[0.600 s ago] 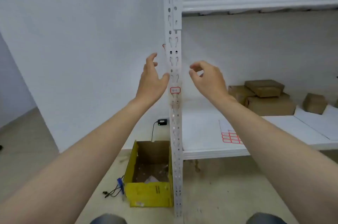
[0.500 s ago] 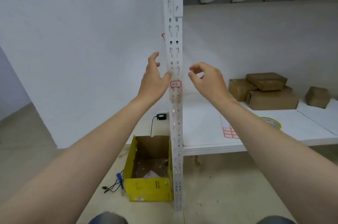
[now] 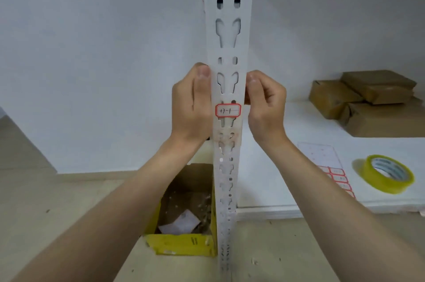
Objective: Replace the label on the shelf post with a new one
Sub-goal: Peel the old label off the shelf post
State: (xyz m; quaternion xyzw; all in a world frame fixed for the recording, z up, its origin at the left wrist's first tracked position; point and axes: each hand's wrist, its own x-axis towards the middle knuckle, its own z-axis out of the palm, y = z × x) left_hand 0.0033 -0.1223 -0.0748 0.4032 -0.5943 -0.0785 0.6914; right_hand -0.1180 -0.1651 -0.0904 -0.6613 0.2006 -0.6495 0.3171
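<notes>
A white slotted shelf post (image 3: pixel 227 40) runs up the middle of the view. A small white label with a red border and handwriting (image 3: pixel 228 110) is stuck on its front face. My left hand (image 3: pixel 192 106) presses against the post's left edge, thumb tip just above the label's height. My right hand (image 3: pixel 266 104) is curled against the post's right edge, thumb at the edge and fingers behind it. Both hands flank the label without covering it. A sheet of spare red-bordered labels (image 3: pixel 331 167) lies on the shelf board at the right.
A roll of yellow tape (image 3: pixel 383 173) stands on the white shelf board (image 3: pixel 287 196) beside the label sheet. Brown parcels (image 3: pixel 368 100) are stacked at the back right. An open yellow cardboard box (image 3: pixel 184 222) with scraps sits on the floor left of the post.
The camera has moved closer to the post. Both hands have closed in from open, hovering poses and now touch the post's two edges beside the label.
</notes>
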